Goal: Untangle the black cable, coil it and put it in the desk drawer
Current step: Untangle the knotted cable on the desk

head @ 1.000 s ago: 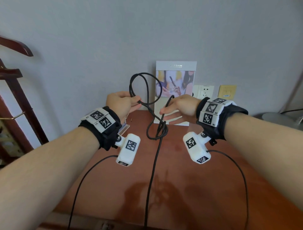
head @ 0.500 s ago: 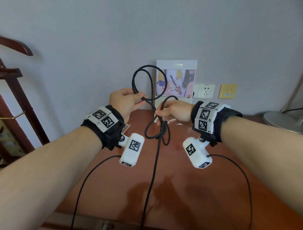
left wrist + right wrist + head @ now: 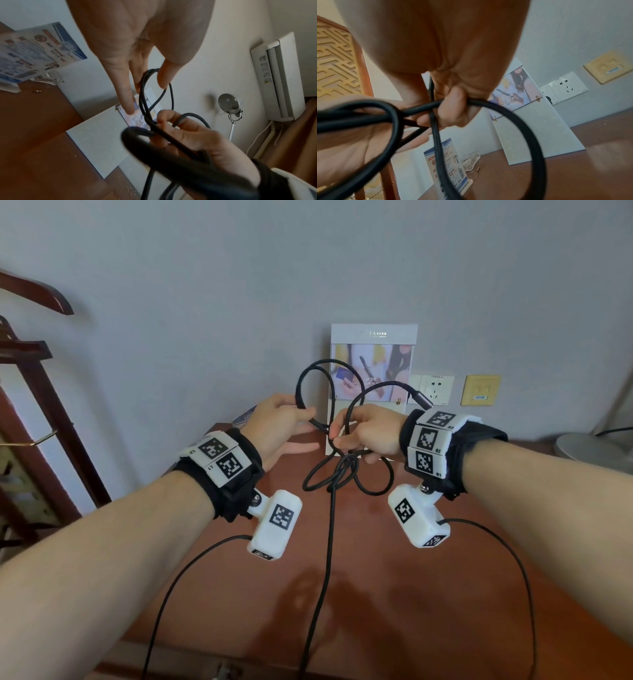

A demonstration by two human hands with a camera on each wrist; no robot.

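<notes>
we see even, soft daylight in the head view, with the grey wall flat and shadowless and faint arm shadows on the glossy desk. straight lines bow toward the edges (wide-angle lenses). in both wrist views the black cable nearest the lens smears out of focus, and the left hand is motion-blurred; the right-wrist picture runs warm and dimmer.

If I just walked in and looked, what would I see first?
First, the tangled black cable, held up above the brown desk with loops sticking up and a knot hanging just below the hands. The right hand grips it in curled fingers, while the left hand has straight fingers spread beside the tallest loop. Behind them a picture board leans against the grey wall.
</notes>
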